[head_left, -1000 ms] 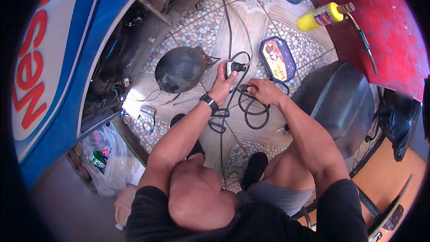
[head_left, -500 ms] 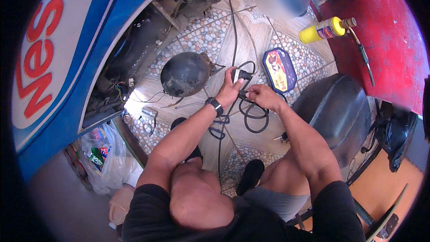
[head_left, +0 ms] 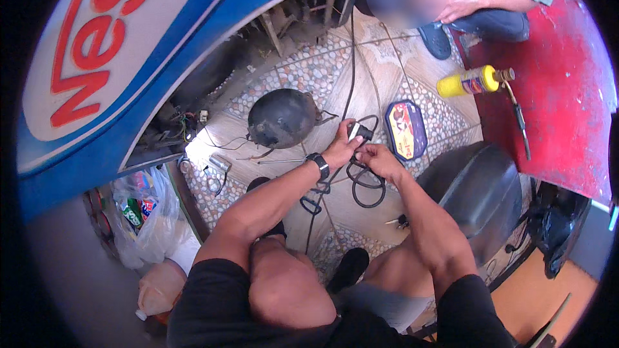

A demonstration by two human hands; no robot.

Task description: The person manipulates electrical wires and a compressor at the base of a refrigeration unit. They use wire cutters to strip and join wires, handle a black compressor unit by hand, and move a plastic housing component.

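My left hand (head_left: pixel 342 148) is closed around a black-and-white electrical connector (head_left: pixel 360 132) with a cord running from it. Right beside it, my right hand (head_left: pixel 382 160) pinches the dark end of a black cord; whether that end touches the connector is hard to see behind the fingers. Loops of black cord (head_left: pixel 368 205) hang below my right hand to the floor. Left of my hands a round black compressor (head_left: pixel 284 118) lies on the tiles, with thin wires and a slim metal rod (head_left: pixel 275 162) near it.
A blue cooler cabinet (head_left: pixel 213 32) with an exposed lower bay stands at left. On the right are a dark oval tub lid (head_left: pixel 407 130), a yellow gas torch cylinder (head_left: pixel 469 81) on a red panel (head_left: pixel 554 90), and a black rounded casing (head_left: pixel 474 187). Another person (head_left: pixel 480 3) sits at the back.
My view has shifted, so the scene sits lower and more of the other person shows. Both hands stay at the connector and cord, my right hand now closer against my left.
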